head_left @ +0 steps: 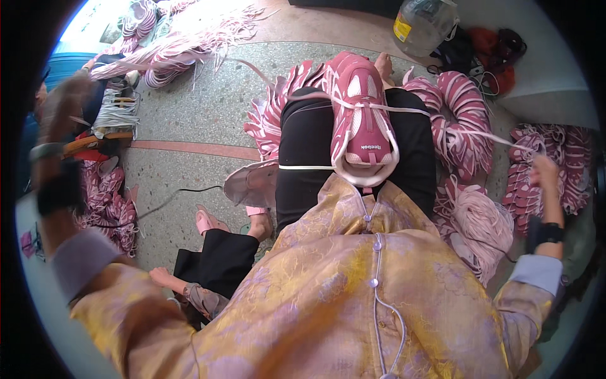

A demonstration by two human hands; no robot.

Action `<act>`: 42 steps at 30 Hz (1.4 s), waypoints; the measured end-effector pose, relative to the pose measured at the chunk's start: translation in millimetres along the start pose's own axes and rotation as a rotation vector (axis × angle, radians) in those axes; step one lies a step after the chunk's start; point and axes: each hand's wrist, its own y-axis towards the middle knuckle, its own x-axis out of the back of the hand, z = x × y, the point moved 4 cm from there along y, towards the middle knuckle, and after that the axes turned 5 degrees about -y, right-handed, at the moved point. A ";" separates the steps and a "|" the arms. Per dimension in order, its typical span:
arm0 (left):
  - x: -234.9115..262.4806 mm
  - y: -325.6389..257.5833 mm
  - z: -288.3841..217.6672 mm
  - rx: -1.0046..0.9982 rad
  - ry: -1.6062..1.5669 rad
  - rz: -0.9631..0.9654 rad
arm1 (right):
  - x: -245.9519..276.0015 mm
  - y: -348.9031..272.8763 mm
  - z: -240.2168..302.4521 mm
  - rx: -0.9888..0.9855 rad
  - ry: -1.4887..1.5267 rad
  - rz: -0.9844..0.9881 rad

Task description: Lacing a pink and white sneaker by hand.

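A pink shoe upper (363, 120) with white mesh panels rests across my black-trousered lap, its heel opening towards me. A pale pink shoelace (391, 108) crosses its eyelet area and runs out to both sides. On the right, the lace stretches fairly straight to my right hand (544, 172), whose fingers are closed on it. Far out on the left my left hand (66, 107) is raised and smeared by motion. The lace's wavy left part trails towards that hand, but whether the fingers grip it is unclear. A white band (306, 167) lies across my left thigh.
Bundled pink uppers (464, 117) and a wound hank of laces (483, 221) lie on my right. More loose laces (189, 47) spread at far left. Beyond stands a clear plastic jug (424, 28). Another person's hand (161, 276) is at lower left, near a dark cord (180, 189).
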 end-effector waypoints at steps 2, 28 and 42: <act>-124.1 -21.4 -73.5 -0.059 0.363 0.546 | -93.1 -32.6 33.3 0.168 -0.014 0.203; -291.6 -21.3 -337.7 -0.618 -0.383 0.332 | -262.4 -122.7 133.1 0.620 -0.102 0.203; -280.0 -93.2 -319.6 -0.582 -0.647 0.574 | -267.2 -129.4 127.1 0.691 -0.083 0.054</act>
